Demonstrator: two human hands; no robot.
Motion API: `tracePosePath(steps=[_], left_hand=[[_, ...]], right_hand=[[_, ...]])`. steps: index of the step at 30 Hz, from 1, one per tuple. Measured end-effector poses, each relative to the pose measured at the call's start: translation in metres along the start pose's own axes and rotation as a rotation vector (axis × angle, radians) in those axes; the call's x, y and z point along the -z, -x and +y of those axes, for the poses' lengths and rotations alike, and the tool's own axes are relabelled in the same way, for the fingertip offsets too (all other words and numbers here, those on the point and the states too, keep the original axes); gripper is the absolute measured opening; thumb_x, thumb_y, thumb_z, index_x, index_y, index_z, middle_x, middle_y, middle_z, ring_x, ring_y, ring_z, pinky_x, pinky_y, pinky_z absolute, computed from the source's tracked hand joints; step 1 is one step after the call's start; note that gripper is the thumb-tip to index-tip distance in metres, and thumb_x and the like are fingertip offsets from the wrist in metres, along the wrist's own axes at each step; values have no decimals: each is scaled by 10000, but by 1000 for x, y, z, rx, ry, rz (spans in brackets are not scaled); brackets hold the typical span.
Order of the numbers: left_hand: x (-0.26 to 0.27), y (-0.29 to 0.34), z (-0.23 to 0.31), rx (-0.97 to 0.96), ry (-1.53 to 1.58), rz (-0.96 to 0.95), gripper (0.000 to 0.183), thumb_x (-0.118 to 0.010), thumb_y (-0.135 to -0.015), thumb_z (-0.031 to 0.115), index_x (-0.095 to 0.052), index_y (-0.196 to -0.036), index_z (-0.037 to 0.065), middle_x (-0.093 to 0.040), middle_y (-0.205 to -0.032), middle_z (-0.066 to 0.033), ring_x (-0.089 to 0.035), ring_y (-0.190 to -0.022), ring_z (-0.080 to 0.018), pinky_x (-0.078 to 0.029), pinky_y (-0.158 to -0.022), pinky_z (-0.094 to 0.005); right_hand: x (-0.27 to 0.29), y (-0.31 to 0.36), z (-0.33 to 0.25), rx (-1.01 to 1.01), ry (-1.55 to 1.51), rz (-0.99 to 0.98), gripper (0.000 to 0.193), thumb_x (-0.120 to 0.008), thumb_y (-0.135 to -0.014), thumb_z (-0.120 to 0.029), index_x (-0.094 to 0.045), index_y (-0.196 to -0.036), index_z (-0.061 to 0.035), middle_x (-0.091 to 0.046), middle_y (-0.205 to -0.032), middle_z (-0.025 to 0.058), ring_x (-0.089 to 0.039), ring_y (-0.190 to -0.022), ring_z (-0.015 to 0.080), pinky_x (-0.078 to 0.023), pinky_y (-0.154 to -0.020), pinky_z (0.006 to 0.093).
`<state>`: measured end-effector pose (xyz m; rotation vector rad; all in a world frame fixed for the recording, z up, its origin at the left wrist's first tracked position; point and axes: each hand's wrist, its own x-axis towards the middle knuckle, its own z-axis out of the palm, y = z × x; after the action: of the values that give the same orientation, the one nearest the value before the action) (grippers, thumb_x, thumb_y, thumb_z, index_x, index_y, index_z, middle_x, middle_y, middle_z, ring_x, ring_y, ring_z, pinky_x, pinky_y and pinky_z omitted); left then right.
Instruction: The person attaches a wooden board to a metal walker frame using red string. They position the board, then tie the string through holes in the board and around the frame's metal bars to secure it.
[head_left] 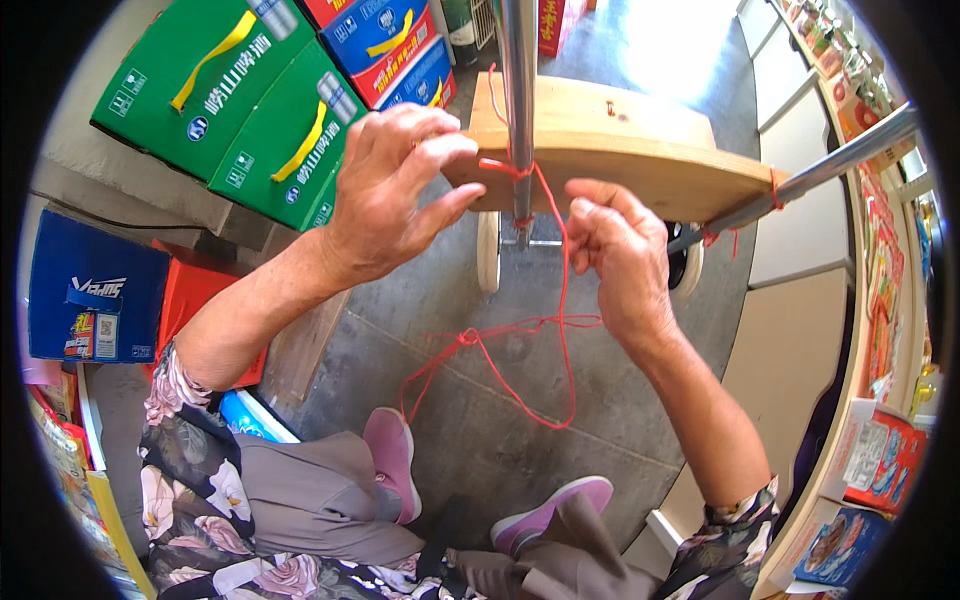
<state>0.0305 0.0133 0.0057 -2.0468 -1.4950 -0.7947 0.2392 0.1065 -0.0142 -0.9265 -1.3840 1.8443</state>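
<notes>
A red string (566, 340) is wrapped and knotted around an upright metal pole (521, 90) where it meets a curved wooden board (620, 170). To the left of the pole, my left hand (395, 190) is open, its fingers apart and its thumb pointing toward the knot. My right hand (625, 255) is closed on the right side, fingers curled at the string that runs down from the knot. The exact grip is partly hidden. Below, the string hangs in loose loops with a tangle in front of the floor.
A second metal pole (850, 150) is tied with red string to the board's right end. Wheels (488, 250) show beneath the board. Green cartons (200, 90) and a blue box (95, 285) stand left. Shelves with packages (885, 460) line the right. My shoes (390, 455) are on the grey floor.
</notes>
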Motion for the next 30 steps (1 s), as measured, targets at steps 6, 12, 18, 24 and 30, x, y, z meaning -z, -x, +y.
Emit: tracePosePath(steps=[6, 12, 18, 24, 30], left_hand=[[-11, -10, 4, -11, -121, -4, 376, -789, -617, 234, -627, -935, 115, -556, -978, -25, -516, -934, -207, -349, -780, -370], [-12, -14, 8, -79, -203, -44, 266, -737, -696, 278, -637, -886, 121, -572, -922, -2, -527, -904, -172, -340, -778, -365], [-11, -20, 10, 23, 48, -75, 139, -706, -756, 199, -677, -834, 88, -581, -821, -24, -539, -860, -202, -388, -775, -357], [-10, -31, 11, 399, 602, -213, 136, -655, -827, 110, -679, -894, -6, -599, -872, -45, -540, -871, -147, -432, -770, -286], [-6, -34, 17, 575, 818, -236, 155, -649, -850, 131, -684, -893, -13, -592, -873, -34, -557, -840, -106, -458, -762, -254]], right_hand=[[-4, 0, 1, 33, -7, -33, 242, -511, -888, -145, -593, -1036, 28, -558, -694, 25, -523, -585, 83, -390, -518, 206], [-5, -5, -6, 36, 80, -114, 249, -551, -910, -258, -628, -977, -31, -565, -659, -8, -512, -551, 56, -384, -492, 193], [-6, -8, -7, 28, 152, -190, 228, -549, -912, -260, -633, -888, -49, -566, -643, -17, -499, -534, 41, -380, -490, 189], [-4, -7, -7, -54, -8, -258, 192, -545, -908, -204, -629, -870, -35, -558, -639, -23, -488, -537, 40, -379, -491, 185], [-15, 0, -2, -45, -180, -256, 165, -556, -899, -163, -623, -874, -15, -557, -650, -20, -494, -554, 47, -396, -497, 193]])
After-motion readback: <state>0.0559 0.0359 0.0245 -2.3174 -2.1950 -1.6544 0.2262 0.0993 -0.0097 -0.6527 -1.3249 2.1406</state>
